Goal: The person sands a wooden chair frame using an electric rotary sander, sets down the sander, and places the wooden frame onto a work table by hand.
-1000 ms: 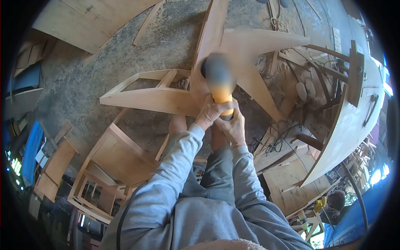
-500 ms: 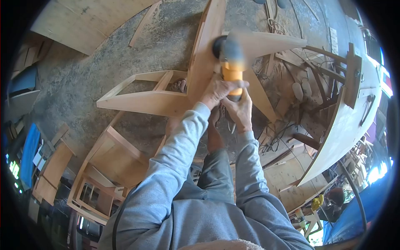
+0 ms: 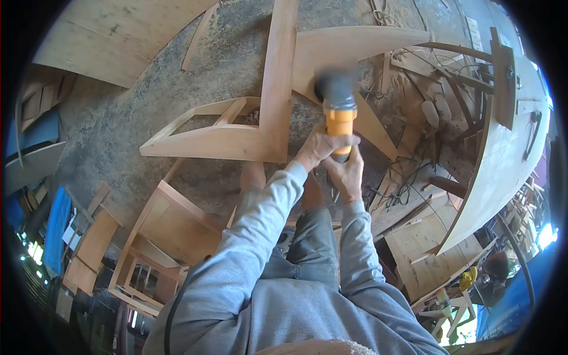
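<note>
A yellow angle grinder (image 3: 339,121) with a dark, motion-blurred head is held in both hands, its head pointing away from me. My left hand (image 3: 321,147) is wrapped round the yellow body, thumb across it. My right hand (image 3: 347,173) grips the rear end of the body. The disc side of the head is over or beside the lower edge of a curved, pointed wooden panel (image 3: 361,44); blur hides whether it touches. Just left of the grinder stands a pale wooden frame (image 3: 275,89), with an angled open section (image 3: 207,142) reaching left.
A large plywood sheet (image 3: 112,41) lies at upper left. A box-like wooden frame (image 3: 177,225) stands at lower left. On the right is a big curved white panel (image 3: 473,201), with tangled cables (image 3: 393,195) and a pair of sandals (image 3: 438,111) nearby on the floor.
The grinder has moved right, off the frame's long upright board, with both hands still gripping it. The view has shifted slightly, and more of that board now shows.
</note>
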The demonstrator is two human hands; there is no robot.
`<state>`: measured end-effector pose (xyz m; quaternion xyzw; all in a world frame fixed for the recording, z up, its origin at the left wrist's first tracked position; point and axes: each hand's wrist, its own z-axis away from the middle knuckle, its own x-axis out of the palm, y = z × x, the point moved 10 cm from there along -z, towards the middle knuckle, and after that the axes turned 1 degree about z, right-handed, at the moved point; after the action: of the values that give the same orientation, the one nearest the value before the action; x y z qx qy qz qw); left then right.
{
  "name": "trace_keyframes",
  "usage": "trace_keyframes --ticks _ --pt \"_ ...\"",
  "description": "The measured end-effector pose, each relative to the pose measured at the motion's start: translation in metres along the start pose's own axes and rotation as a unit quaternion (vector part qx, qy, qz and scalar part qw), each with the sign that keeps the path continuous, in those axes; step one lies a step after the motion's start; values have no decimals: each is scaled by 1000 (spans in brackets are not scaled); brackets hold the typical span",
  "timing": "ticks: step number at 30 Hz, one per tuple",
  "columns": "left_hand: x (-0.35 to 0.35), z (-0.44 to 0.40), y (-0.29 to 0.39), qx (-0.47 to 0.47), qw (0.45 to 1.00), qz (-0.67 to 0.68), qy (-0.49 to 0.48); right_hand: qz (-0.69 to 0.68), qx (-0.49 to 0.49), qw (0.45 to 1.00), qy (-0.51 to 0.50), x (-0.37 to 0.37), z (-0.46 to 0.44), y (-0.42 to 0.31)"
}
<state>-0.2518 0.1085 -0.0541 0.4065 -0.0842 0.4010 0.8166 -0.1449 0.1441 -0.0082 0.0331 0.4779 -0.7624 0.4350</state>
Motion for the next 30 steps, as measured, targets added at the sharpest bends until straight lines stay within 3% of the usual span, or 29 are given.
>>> trace_keyframes --ticks 3,6,8,12,15,16,18,23,26,28,30 --pt "-27 21 -10 26 998 45 37 -43 3 999 -25 27 16 4" --pt "-84 19 -25 29 993 51 102 -22 -58 997 -51 55 7 -32" --pt "-90 23 -9 -22 994 63 83 5 -42 995 -95 73 -3 -34" --pt "-83 25 5 24 994 57 87 25 -53 995 -76 63 -1 -40" --pt "-50 23 -22 57 992 79 86 3 -31 999 -44 33 15 -7" --pt "-34 24 -39 12 996 64 60 -5 -26 999 -29 19 21 4" --pt "4 24 -64 34 996 81 26 -16 -17 1000 -2 -12 37 31" --pt "114 24 -161 -85 992 32 -88 -55 84 993 58 -95 83 135" --pt "172 14 -218 -119 980 -77 -143 -80 108 983 123 -140 111 195" --pt "188 17 -212 -130 963 -195 -134 -119 129 967 182 -153 124 215" --pt "186 19 -203 -127 968 -167 -137 -103 114 969 193 -147 124 212"
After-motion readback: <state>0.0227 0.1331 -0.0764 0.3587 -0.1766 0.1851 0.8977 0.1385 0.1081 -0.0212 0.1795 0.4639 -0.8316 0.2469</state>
